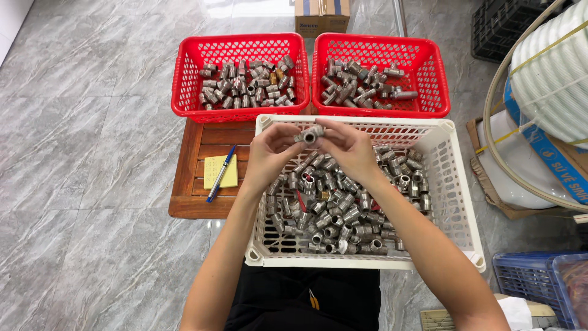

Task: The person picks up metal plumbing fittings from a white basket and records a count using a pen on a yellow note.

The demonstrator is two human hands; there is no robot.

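Both hands, left hand and right hand, pinch one threaded metal fitting above the white basket, seemingly inspecting it; next probably dropping it into a red basket.

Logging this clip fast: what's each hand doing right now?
Left hand: closed on the metal fitting, fingertips pinching its left end.
Right hand: closed on the same fitting, gripping its right end above the white basket.

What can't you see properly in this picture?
- Small metal fitting, head view: mostly covered by the fingers of the left hand and right hand.
- Bottom of the white basket: buried under fittings.
- White hose coil: cut off by the right edge.
- Cardboard box: cut off by the top edge.
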